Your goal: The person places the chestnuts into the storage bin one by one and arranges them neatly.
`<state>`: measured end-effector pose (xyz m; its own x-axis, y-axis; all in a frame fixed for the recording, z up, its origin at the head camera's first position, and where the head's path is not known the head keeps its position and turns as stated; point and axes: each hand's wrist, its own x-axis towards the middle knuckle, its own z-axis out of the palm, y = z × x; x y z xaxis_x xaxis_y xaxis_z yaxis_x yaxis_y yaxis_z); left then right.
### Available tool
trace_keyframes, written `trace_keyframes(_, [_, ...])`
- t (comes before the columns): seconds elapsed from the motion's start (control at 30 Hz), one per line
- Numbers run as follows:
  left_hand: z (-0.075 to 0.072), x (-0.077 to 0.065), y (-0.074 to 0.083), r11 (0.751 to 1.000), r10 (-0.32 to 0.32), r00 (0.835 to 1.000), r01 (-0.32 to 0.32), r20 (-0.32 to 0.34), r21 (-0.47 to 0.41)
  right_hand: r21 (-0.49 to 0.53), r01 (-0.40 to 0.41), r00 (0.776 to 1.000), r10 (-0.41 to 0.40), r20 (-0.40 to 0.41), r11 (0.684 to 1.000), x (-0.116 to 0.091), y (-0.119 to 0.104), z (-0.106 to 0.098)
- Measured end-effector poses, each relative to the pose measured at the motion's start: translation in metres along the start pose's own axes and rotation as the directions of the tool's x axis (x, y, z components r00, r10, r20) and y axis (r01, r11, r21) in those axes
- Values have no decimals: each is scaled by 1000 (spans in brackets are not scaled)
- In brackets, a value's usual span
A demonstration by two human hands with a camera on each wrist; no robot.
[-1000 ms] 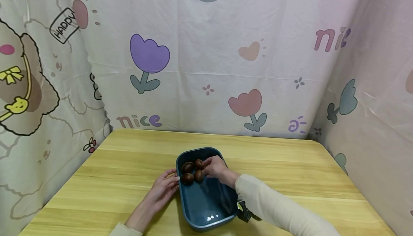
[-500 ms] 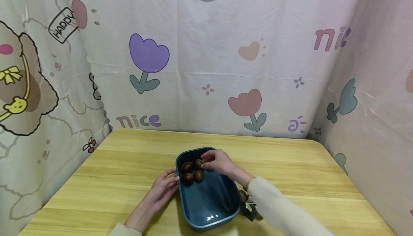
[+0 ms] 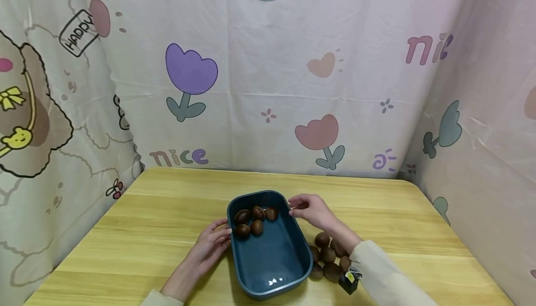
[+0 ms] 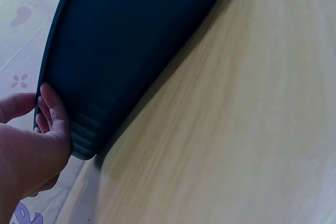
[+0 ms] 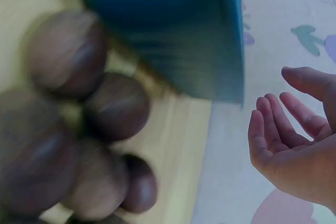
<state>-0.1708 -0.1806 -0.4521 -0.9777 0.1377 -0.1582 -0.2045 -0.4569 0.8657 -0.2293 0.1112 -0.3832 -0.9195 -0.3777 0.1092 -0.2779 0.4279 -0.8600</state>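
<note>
A dark blue rectangular tub (image 3: 272, 255) stands on the table with several brown chestnuts (image 3: 257, 228) grouped near its far end. My left hand (image 3: 211, 248) holds the tub's left wall; in the left wrist view its thumb is at the rim and its fingers lie along the outside. Just outside the right rim is my right hand (image 3: 316, 213), with nothing in it and its fingers loosely bent, as the right wrist view confirms. Below its forearm, more chestnuts (image 3: 328, 255) lie in a heap against the tub's right side, partly hidden by the sleeve.
A pale wood table (image 3: 180, 213) carries everything. Behind it hangs a white printed cloth (image 3: 251, 124), which also covers both sides. A small black wrist camera (image 3: 348, 282) sits at the right cuff, beside the heap.
My right hand has let go of a chestnut at the tub's far end and drawn out over the right rim. The heap beside the tub now shows. My left hand stays put.
</note>
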Motion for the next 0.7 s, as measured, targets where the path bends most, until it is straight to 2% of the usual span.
trace_keyframes(0.13, [0,0,0,1000,-1,1000,1,0,-3,-12,-36,999,36,-8,999,-9,14,-10])
trace_keyframes(0.3, [0,0,-1,1000,4,1000,-4,5,-6,-2,-61,998,61,25,998,-24,33,-22])
trace_keyframes(0.6, [1,0,-2,1000,8,1000,-8,1,-7,-56,-119,993,120,14,991,-55,61,-49])
trace_keyframes(0.7, [1,-1,-2,1000,10,1000,-10,-4,-9,-72,-144,989,147,35,987,-65,69,-61])
